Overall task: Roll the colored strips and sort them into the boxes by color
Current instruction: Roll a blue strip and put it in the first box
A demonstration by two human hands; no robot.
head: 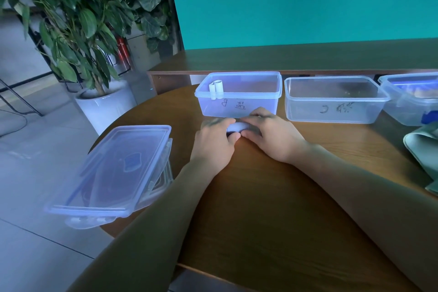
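Hands: left hand (214, 142) and right hand (267, 135) both pinch pale strip roll (234, 127) mid-table | box B (239, 95), far edge: white rolls (216, 87) | box C (334, 99): contents unclear

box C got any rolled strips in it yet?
No: box C looks empty, while the only rolled strips showing stand in box B, at its left corner.

This looks like an office or lobby area. A round wooden table (272, 208) stands against a teal partition wall (296, 2), beside a large potted plant (78, 19) in a white pot on a grey tiled floor (35, 173), with a red fire extinguisher (123, 48) behind the leaves.
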